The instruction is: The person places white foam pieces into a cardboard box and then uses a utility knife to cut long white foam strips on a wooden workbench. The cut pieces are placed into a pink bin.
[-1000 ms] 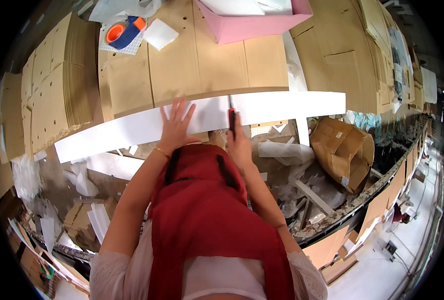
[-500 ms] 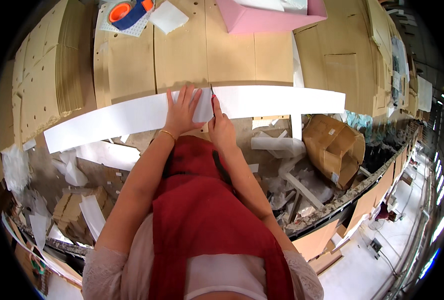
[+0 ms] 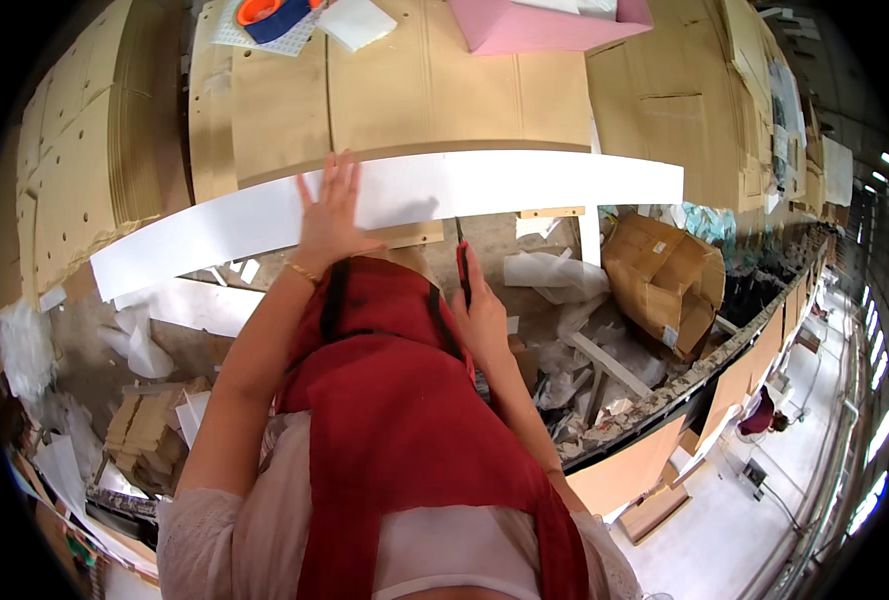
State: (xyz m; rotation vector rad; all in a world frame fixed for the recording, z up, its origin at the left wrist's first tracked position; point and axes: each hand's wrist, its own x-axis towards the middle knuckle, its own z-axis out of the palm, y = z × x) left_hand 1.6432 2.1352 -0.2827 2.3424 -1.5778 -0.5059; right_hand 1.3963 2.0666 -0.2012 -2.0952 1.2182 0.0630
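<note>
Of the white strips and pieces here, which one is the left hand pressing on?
The left hand lies flat on the long white strip along the table's near edge; the other white pieces lie loose below, untouched.

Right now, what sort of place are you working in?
Probably a packaging or cardboard workshop: stacked cardboard sheets on the workbench, a long white foam strip under the left hand, and offcuts littering the floor.
</note>
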